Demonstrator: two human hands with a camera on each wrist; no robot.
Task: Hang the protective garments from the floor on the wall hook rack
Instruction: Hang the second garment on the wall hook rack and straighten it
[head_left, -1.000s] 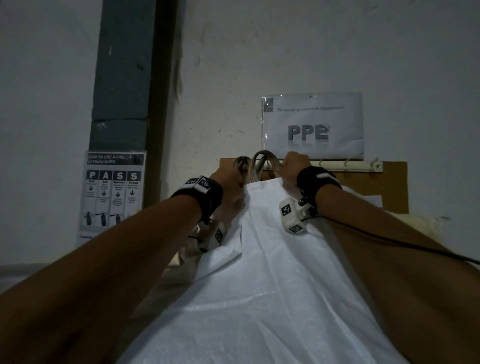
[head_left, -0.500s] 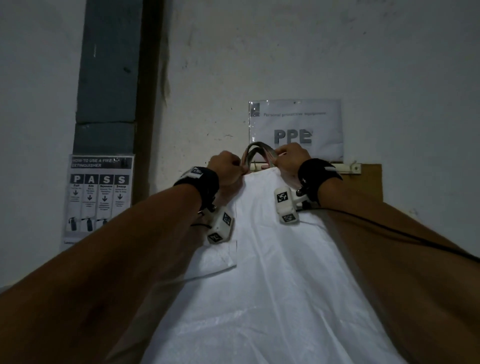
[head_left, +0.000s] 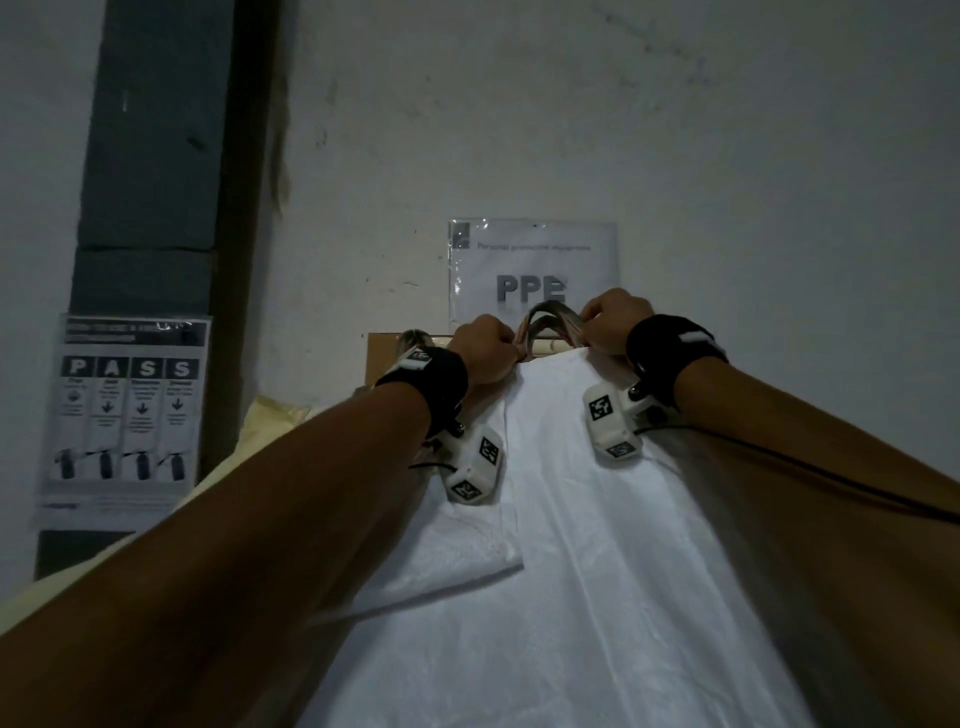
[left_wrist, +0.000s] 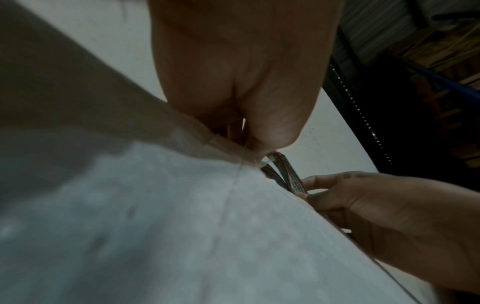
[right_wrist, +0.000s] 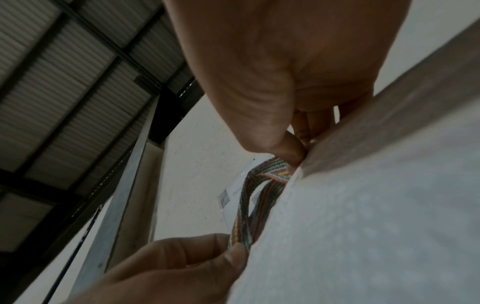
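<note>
I hold a white protective garment up against the wall by its top edge. Its striped neck strap arches between my hands, reaching the lower edge of the PPE sign. My left hand pinches the strap's left end and the garment corner. My right hand pinches the right end. The hook rack's pale rail shows just behind the loop; its hooks are hidden. The wrist views show the same pinches: left hand, right hand, strap.
A brown backing board carries the rail. At its left end another strap loop sits, with a pale yellow garment hanging below it. A fire extinguisher poster and a dark pillar stand to the left.
Both hands have carried the strap loop upward and rightward along the rack, from below the sign to its lower edge. The grips are unchanged.
</note>
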